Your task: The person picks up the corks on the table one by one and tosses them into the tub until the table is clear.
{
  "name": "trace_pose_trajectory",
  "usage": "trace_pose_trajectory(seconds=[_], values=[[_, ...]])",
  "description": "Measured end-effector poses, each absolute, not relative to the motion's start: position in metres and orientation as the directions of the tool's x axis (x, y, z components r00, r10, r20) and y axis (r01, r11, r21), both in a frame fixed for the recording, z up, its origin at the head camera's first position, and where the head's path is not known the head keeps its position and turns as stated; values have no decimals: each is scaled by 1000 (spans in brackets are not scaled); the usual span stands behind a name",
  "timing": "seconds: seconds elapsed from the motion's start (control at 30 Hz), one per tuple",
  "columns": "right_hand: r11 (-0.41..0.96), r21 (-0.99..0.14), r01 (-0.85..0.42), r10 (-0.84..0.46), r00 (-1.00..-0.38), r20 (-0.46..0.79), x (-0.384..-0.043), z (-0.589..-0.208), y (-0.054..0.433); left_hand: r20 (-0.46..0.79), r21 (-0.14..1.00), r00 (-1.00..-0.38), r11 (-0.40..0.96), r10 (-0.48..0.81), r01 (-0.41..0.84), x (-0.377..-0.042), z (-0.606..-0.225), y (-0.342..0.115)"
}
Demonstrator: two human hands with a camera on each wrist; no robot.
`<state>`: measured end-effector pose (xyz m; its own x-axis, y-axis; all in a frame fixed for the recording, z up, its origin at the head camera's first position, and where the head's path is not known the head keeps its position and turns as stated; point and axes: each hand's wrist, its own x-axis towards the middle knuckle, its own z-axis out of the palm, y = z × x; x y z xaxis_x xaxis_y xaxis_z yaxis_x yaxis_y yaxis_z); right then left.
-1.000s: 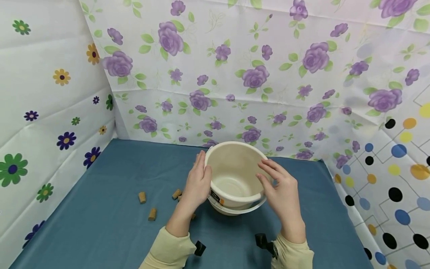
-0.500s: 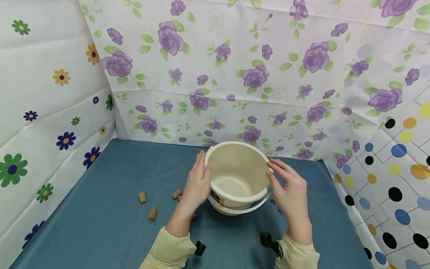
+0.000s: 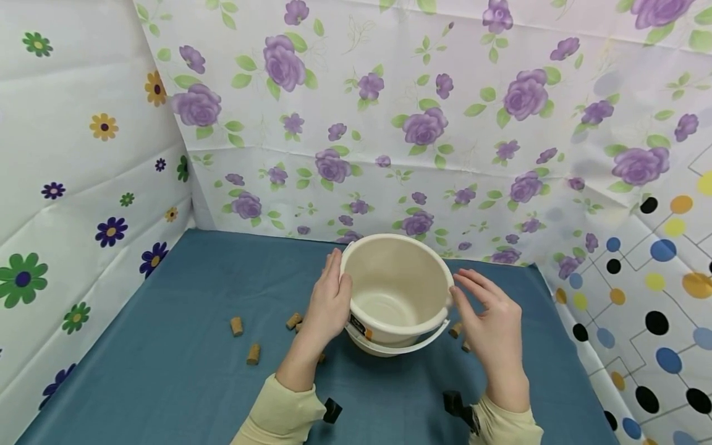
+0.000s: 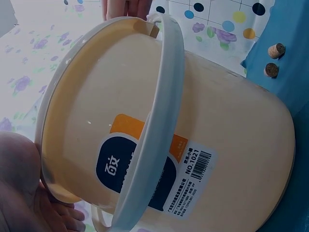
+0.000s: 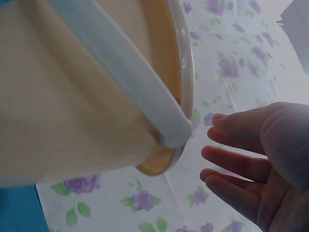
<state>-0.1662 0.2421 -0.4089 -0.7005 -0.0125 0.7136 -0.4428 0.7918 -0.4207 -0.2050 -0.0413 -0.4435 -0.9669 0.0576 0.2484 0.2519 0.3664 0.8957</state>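
Note:
A cream plastic bucket (image 3: 397,287) stands upright on the blue cloth, its mouth facing up and its inside bare. Its pale handle (image 4: 159,130) hangs down along the near side, across an orange and dark blue label (image 4: 128,154). Against the left rim rests my left hand (image 3: 329,303), fingers fairly straight and thumb beside the rim. My right hand (image 3: 492,324) is just off the right rim, fingers loosely extended with nothing in them. In the right wrist view a gap shows between those fingertips and the bucket.
Several corks lie on the blue cloth (image 3: 183,383): one cork (image 3: 236,326) at the left, another cork (image 3: 253,354) nearer, and a cork (image 3: 456,329) right of the bucket. Others are partly hidden by my hands. Flowered sheets (image 3: 345,80) hang behind and at the sides.
My right hand has moved rightward, from over the bucket's rim to just outside it, uncovering corks on that side. The left hand and the bucket have stayed put.

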Motion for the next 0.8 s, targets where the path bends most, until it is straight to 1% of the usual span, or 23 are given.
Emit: trace_pose_trajectory(seconds=[0.1, 0.2, 0.33, 0.53, 0.8], values=[[820, -386, -423, -20, -694, 719, -164, -411, 249, 245, 898, -968, 362, 61, 250, -206, -444, -41], [848, -356, -391, -29, -707, 706, -161, -416, 257, 242, 902, -969, 354, 58, 246, -206, -444, -41], [877, -344, -336, -19, -739, 673, -156, -425, 269, 236, 900, -970, 363, 57, 240, -206, -447, -41], [908, -328, -262, -19, -805, 592, -150, -440, 286, 233, 898, -971, 370, 57, 237, -205, -449, -41], [921, -329, -206, -13, -863, 505, -155, -445, 302, 256, 891, -965, 376, 51, 257, -205, -446, -41]])
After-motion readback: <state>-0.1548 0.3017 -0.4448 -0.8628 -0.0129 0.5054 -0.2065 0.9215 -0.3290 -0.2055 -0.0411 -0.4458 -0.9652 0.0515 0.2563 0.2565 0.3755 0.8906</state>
